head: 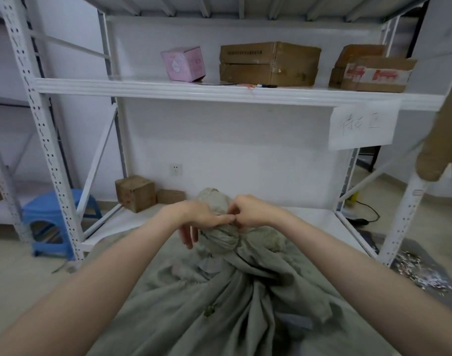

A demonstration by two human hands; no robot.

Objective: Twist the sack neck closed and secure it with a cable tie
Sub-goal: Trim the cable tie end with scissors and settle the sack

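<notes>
Head view looks down over a grey-green sack [219, 304] spread wide across the floor, its cloth gathered up into a twisted neck [223, 235] right at the front lip of the white rack's bottom shelf [296, 219]. Room is tight on both sides: the rack's left upright [43, 140] stands just beyond the left forearm, and the right upright [404, 214] sits well out past the right one. A blue stool [52, 222] waits off to the left, behind that post. Two small cardboard boxes [135, 192] sit back on the bottom shelf, clear of the hands. Overhead, the middle shelf [168, 89] carries a pink box [183, 63] and brown cartons [269, 63], leaving open space above the neck. Pale scraps [410, 268] litter the floor at far right.

Now the hands: both arms reach straight forward and meet above the neck. Left hand [196, 214] lies palm down, forefinger stretched out to the right, lower fingers hanging loose beside the twisted cloth. Right hand [248, 210] is curled, finger and thumb pinched together against the left fingertip. A thin dark line [221, 215] runs along the left forefinger between them, likely the cable tie, though it is too fine and blurred to be sure. Both hands look closed on that point, just touching the top of the neck.
</notes>
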